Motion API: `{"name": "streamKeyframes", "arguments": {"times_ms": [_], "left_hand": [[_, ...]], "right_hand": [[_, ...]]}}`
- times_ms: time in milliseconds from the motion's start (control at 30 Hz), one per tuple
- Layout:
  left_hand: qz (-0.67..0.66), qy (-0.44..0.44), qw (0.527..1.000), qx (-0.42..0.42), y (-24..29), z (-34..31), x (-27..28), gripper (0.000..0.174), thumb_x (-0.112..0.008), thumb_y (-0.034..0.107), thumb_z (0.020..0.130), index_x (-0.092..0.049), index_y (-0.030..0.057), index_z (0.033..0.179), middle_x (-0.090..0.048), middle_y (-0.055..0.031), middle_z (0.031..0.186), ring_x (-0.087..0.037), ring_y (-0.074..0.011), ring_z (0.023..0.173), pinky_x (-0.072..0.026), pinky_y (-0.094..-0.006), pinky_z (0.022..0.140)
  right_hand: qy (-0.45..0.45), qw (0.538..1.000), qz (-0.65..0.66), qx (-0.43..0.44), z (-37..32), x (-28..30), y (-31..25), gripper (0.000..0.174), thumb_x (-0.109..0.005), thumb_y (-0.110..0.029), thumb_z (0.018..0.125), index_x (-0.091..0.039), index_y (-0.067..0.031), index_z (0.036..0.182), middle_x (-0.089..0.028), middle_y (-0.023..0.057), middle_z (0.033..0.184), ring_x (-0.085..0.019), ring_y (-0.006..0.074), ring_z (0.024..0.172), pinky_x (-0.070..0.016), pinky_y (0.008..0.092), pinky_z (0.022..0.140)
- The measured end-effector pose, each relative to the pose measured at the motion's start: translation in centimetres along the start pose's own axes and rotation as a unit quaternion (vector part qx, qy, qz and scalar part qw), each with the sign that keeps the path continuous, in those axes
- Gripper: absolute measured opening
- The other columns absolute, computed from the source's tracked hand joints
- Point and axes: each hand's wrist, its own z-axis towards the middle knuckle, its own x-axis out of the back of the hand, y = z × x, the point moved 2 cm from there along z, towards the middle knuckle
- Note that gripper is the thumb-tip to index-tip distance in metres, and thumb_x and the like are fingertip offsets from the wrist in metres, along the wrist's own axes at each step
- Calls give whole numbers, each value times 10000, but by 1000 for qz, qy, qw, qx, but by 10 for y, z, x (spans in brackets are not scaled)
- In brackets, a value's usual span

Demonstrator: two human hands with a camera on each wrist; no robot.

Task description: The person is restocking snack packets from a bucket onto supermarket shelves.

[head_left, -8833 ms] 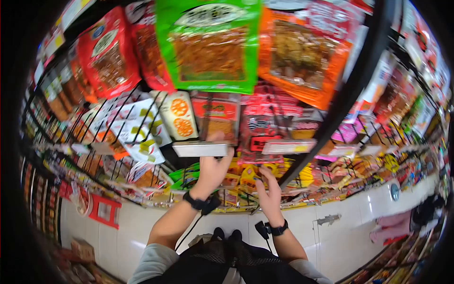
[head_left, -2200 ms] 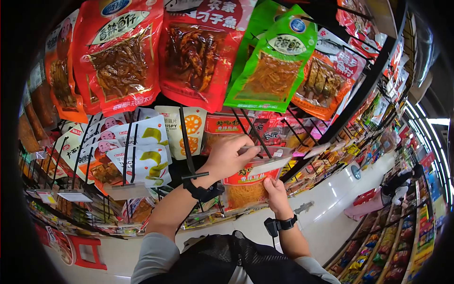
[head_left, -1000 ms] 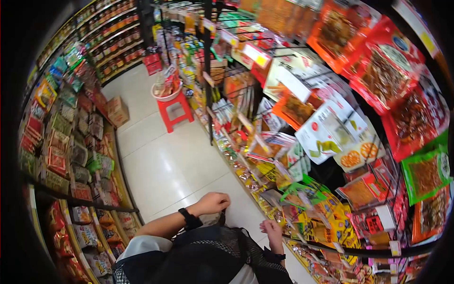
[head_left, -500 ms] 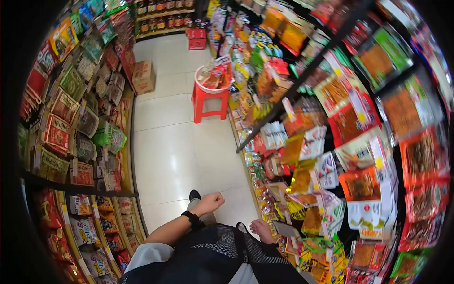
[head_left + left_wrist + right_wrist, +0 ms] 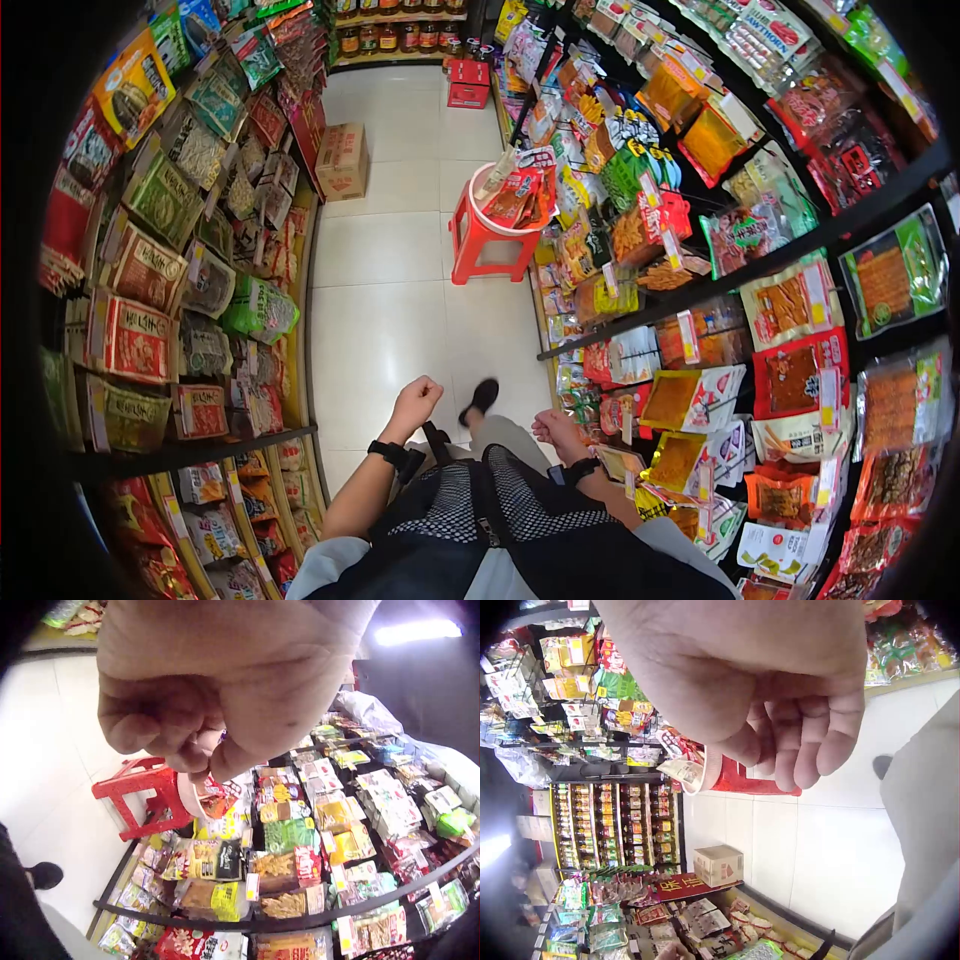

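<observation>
The left hand [image 5: 417, 402] hangs in the air at 11 o'clock from the wearer's waist, its fingers loosely curled in toward the palm, with no item seen in its hold. The right hand [image 5: 560, 432] is at 1 o'clock, half open, fingers softly bent and gripping nothing that shows. Both are probably carried at waist height simply for ease, as one black shoe [image 5: 478, 398] shows ahead between them. Nearest the right hand, toward 3 o'clock, are yellow snack packets [image 5: 672, 400] on the shelving, well apart from the left hand.

The basin [image 5: 480, 215] stands at 12 o'clock, farther up the aisle, on a red stool [image 5: 494, 262], which likely keeps it off the floor and in easy reach. Red packets [image 5: 522, 197] lie in it. The stool sits close against the right-hand shelving, seemingly to leave room for walking.

The floor [image 5: 385, 320] is pale, glossy tile with thin joints, catching the light. Bagged goods [image 5: 165, 200] line the 9 to 10 o'clock side, fronts turned outward, presumably so labels can be read. A carton [image 5: 343, 160] sits at 11 o'clock; beyond it, jars [image 5: 408, 38] fill the end shelves.
</observation>
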Motion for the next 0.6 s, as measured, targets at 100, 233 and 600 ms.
{"name": "streamKeyframes", "arguments": {"times_ms": [100, 233, 600], "left_hand": [[-21, 19, 999, 29, -2, 30, 20, 236, -635, 225, 917, -593, 22, 805, -562, 1, 692, -501, -98, 646, -436, -279, 608], [-60, 77, 994, 52, 7, 87, 56, 195, -617, 182, 927, -575, 40, 799, -528, 22, 674, -472, -77, 629, -404, -259, 576], [-34, 56, 993, 98, 147, 261, 63, 166, -618, 222, 921, -594, 82, 835, -496, 42, 658, -392, -46, 535, -311, -220, 463]], "right_hand": [[-5, 1000, -22, 1, 51, -15, -41, 133, -590, -189, 955, -587, -56, 962, -659, 56, 811, -638, 127, 670, -538, 254, 600], [-33, 999, -12, 6, 144, -36, -111, 129, -605, -193, 938, -586, -67, 959, -652, 50, 812, -631, 125, 672, -530, 257, 597], [28, 999, -8, 33, 353, -52, -278, 125, -575, -158, 878, -614, -43, 849, -618, 65, 736, -574, 143, 553, -466, 275, 468]]}}
